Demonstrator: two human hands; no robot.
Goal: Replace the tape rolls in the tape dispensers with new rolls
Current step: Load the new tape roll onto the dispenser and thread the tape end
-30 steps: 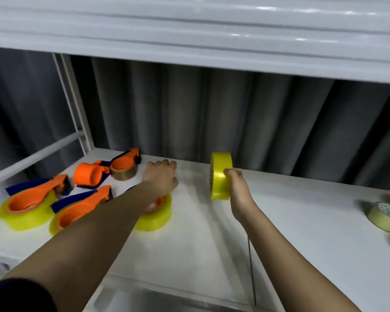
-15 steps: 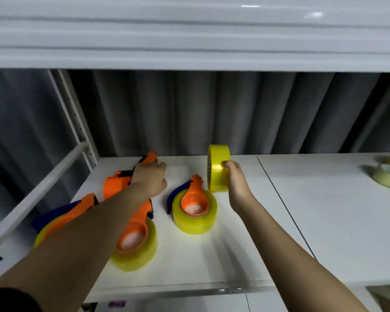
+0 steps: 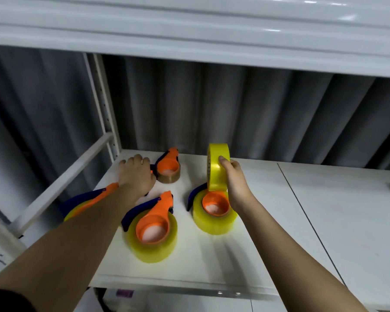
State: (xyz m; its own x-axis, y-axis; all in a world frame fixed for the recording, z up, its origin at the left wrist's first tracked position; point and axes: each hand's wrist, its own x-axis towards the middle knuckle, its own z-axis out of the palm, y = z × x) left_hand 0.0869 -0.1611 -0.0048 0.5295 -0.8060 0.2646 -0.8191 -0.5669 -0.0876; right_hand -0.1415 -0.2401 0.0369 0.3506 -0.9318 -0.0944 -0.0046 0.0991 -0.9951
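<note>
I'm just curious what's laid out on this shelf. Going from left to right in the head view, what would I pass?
Dispenser under the left forearm → left hand → dispenser with the brown roll → yellow roll held on edge in the right hand.

Shelf (image 3: 324, 221) right half free; dispensers (image 3: 153, 224) crowd left.

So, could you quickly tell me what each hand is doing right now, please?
Left hand: open, fingers spread, palm down over the shelf, holding nothing.
Right hand: gripping an upright yellow roll.
</note>
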